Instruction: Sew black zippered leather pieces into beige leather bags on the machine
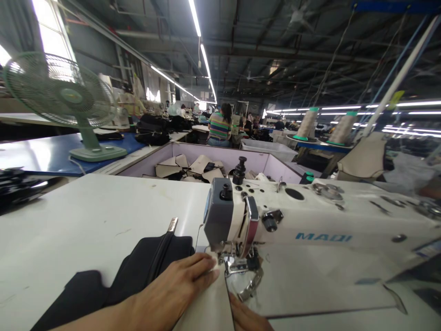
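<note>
A beige fabric piece point(210, 303) with a dark edge lies beneath the needle area of a white sewing machine point(324, 230). My left hand point(179, 282) rests on it, fingers stretched forward and lying flat, their tips just left of the presser foot point(237, 265). At the piece's right edge is my right hand point(248, 317), low in the view; the fabric and the frame's border hide most of its fingers. A black fabric piece point(138, 262) with a zipper strip and a shiny metal end point(173, 224) lies on the white table, left of my left hand.
Behind the machine, a pale lilac-walled bin point(138, 169) holds several beige and black pieces. A green fan point(98, 151) stands on a blue table at left. Thread cones point(307, 124) stand at right. Farther back sits a person in a striped top point(219, 126).
</note>
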A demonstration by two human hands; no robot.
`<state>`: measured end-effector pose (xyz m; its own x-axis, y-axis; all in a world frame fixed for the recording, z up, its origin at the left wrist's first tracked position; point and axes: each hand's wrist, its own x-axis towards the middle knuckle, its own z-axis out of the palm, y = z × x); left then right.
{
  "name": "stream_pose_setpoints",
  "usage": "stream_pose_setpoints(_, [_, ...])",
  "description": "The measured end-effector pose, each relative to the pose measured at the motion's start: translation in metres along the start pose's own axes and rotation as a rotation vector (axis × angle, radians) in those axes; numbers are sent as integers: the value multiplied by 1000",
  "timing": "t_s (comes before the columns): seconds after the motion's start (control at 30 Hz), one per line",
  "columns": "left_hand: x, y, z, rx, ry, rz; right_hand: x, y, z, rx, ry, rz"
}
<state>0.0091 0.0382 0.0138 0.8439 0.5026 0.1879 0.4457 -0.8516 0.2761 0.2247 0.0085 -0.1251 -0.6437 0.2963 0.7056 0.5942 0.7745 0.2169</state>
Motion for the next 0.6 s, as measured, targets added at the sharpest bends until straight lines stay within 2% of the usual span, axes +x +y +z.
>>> stream_pose_setpoints(0.1, [0, -4, 3, 33, 37, 33, 9, 13, -24, 36, -93, -82])
stream_pose_setpoints(0.17, [0, -7, 6, 18, 60, 59, 13, 18, -34, 57, -132, -114])
stream_pose_setpoints(0.37, [0, -10, 7, -45, 20, 29, 14, 21, -38, 112, -84, -101])
stream_pose_setpoints(0.47, [0, -8, 5, -67, 37, 32, 16, 21, -40, 129, -86, -96])
stream_pose_setpoints(0.6, [0, -6, 2, -105, 57, 30, 26, 20, -49, 201, -186, -41])
